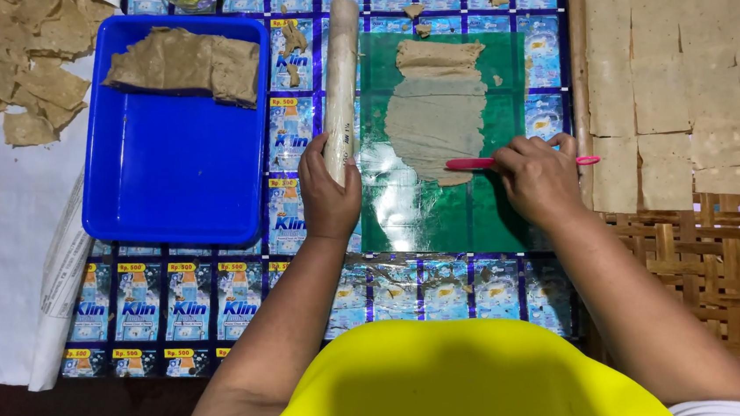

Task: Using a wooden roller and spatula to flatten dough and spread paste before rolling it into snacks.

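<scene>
Left hand (327,198): fingers wrapped around the near end of a long pale cylindrical rolling pin (341,83), which lies lengthwise on the work surface, pointing away from the person.

Right hand (537,177): fingers pinched together on a slim pink plastic-handled cutting tool (472,164), held crosswise at the near edge of the dough.

Thin flattened sheet of grey-brown dough (435,115): lies on a green plastic sheet (415,218), just right of the rolling pin; its far end is folded or thicker, its outline irregular.

Work mat of joined glossy blue sachet wrappers (188,306): carries the green sheet, the pin and scattered dough crumbs.

Blue rectangular plastic tray (166,189): left of the pin, holding a slab of brown dough (187,64) at its far end.

Pile of torn dough scraps (11,60): on white cloth, far left.

Woven bamboo tray (726,259): right side, covered with cut square dough pieces (685,77) laid edge to edge.

Yellow garment (454,377): bottom centre.

Risk, as judged: the dough sheet looks very thin, so dragging the tool could tear or stretch it; pressing hard could also score the green sheet beneath. The rolling pin, gripped only at one end, could roll onto the dough edge.
</scene>
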